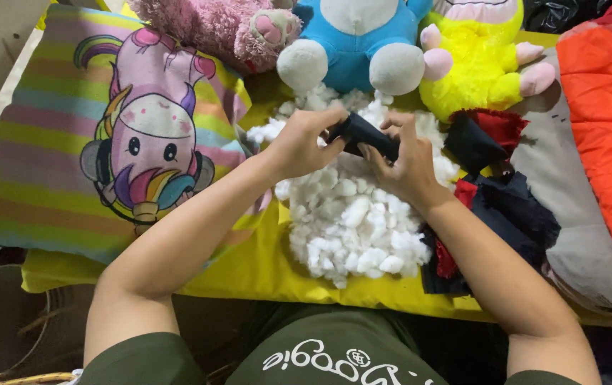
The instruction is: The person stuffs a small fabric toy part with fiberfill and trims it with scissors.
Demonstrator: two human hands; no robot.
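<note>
Black fabric piece (364, 134), long axis left-right, gripped by both hands (299, 142) (407, 162), over white stuffing (352, 214)

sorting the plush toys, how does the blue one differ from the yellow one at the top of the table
The blue plush toy sits in the middle with large round white feet, while the yellow plush toy sits to its right with smaller pink feet. The blue one's body looks smooth; the yellow one's fur looks shaggier. The yellow one borders the red and dark fabric scraps; the blue one borders the white stuffing. Both sit upright, heads out of view.
</note>
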